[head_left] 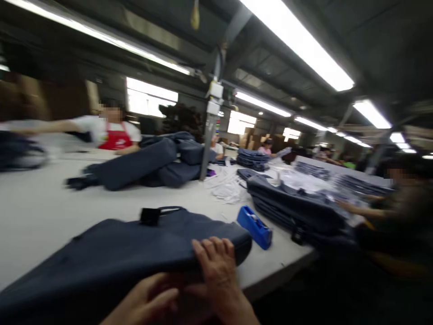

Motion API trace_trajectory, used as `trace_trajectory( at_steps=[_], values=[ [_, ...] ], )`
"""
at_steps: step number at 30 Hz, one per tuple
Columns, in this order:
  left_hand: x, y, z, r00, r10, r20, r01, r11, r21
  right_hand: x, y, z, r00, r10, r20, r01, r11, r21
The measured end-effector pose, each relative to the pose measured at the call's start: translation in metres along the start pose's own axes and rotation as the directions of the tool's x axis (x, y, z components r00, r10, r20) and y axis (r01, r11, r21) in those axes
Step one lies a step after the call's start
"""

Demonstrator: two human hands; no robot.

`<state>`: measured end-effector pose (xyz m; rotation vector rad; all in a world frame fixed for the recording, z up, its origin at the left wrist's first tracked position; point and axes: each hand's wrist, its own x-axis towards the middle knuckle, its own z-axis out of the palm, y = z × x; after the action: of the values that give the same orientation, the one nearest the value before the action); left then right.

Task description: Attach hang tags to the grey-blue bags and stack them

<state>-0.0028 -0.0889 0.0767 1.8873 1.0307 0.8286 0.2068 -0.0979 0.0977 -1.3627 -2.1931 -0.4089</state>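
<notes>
As the right hand (218, 268) is gripping the near edge of a dark-blue fabric piece (135, 253), its fingers curling over the top, the left hand (149, 295) is hanging just beside it, thumb and fingers parted; whether that hand is holding any cloth, one cannot tell. The piece is lying across the near side of a white worktable (50, 198), a black patch (150, 216) showing on its upper side. Just beyond its right end, a blue tape dispenser (255, 227) is resting near a stack of dark-blue pieces (291, 203). Farther across, a worker in a red apron (115, 136) is holding one arm outstretched behind a dark-blue heap (138, 162), while another worker (406, 207) is occupying the right side. Overhead, tube lights (301, 40) are glowing.
</notes>
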Motion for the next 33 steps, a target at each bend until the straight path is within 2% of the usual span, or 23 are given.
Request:
trace_trajectory(
  at_steps=[1, 2, 3, 4, 5, 6, 8, 9, 11, 13, 17, 19, 21, 23, 26, 30, 33],
  values=[
    [-0.015, 0.0, -0.005, 0.996, 0.086, 0.001, -0.086, 0.993, 0.08, -0.003, 0.01, 0.0, 0.999, -0.024, 0.038, 0.023, 1.0, 0.009],
    [-0.027, -0.001, -0.009, 0.977, 0.214, 0.002, -0.21, 0.954, 0.212, -0.005, 0.02, 0.003, 0.997, -0.072, 0.024, 0.072, 0.997, 0.018],
    [-0.037, -0.002, -0.014, 0.938, 0.346, 0.017, -0.327, 0.868, 0.373, -0.006, 0.028, 0.007, 0.996, -0.084, 0.013, 0.084, 0.996, 0.023],
    [-0.044, -0.004, -0.018, 0.896, 0.443, 0.032, -0.39, 0.751, 0.532, -0.006, 0.034, 0.011, 0.994, -0.108, 0.021, 0.107, 0.994, 0.028],
    [-0.049, -0.007, -0.024, 0.871, 0.489, 0.032, -0.382, 0.635, 0.672, -0.006, 0.039, 0.013, 0.991, -0.133, 0.016, 0.132, 0.991, 0.031],
    [-0.053, -0.01, -0.029, 0.868, 0.496, 0.02, -0.323, 0.533, 0.782, -0.006, 0.043, 0.014, 0.988, -0.15, 0.022, 0.15, 0.988, 0.029],
    [-0.056, -0.016, -0.043, 0.887, 0.462, -0.025, -0.174, 0.382, 0.908, -0.001, 0.048, 0.013, 0.982, -0.182, 0.047, 0.182, 0.983, 0.013],
    [-0.054, -0.019, -0.05, 0.901, 0.432, -0.042, -0.119, 0.339, 0.933, 0.004, 0.05, 0.013, 0.98, -0.188, 0.068, 0.189, 0.982, -0.006],
    [-0.04, -0.024, -0.069, 0.929, 0.366, -0.056, -0.069, 0.321, 0.945, 0.021, 0.055, 0.014, 0.977, -0.173, 0.128, 0.182, 0.981, -0.066],
    [-0.016, -0.03, -0.09, 0.959, 0.272, -0.081, -0.025, 0.364, 0.931, 0.044, 0.061, 0.023, 0.972, -0.124, 0.198, 0.151, 0.98, -0.131],
    [0.046, -0.056, -0.129, 0.997, 0.04, -0.07, 0.046, 0.432, 0.9, 0.094, 0.073, 0.057, 0.944, -0.04, 0.327, 0.104, 0.978, -0.181],
    [0.071, -0.073, -0.139, 0.998, -0.031, -0.049, 0.057, 0.439, 0.897, 0.114, 0.079, 0.075, 0.929, -0.039, 0.368, 0.11, 0.978, -0.176],
    [0.086, -0.087, -0.143, 0.998, -0.058, -0.036, 0.058, 0.443, 0.895, 0.129, 0.084, 0.09, 0.917, -0.048, 0.396, 0.122, 0.979, -0.164],
    [0.088, -0.093, -0.14, 0.999, -0.036, -0.031, 0.043, 0.444, 0.895, 0.135, 0.089, 0.099, 0.908, -0.055, 0.416, 0.13, 0.98, -0.153],
    [0.069, -0.087, -0.129, 0.997, 0.076, -0.028, -0.007, 0.428, 0.904, 0.122, 0.096, 0.099, 0.903, -0.067, 0.424, 0.138, 0.98, -0.14],
    [0.031, -0.07, -0.11, 0.974, 0.224, 0.038, -0.128, 0.403, 0.906, 0.081, 0.097, 0.085, 0.901, -0.204, 0.382, 0.251, 0.965, -0.078],
    [0.022, -0.066, -0.111, 0.953, 0.274, 0.127, -0.222, 0.349, 0.91, 0.069, 0.089, 0.07, 0.89, -0.23, 0.394, 0.284, 0.955, -0.084]
  ],
)
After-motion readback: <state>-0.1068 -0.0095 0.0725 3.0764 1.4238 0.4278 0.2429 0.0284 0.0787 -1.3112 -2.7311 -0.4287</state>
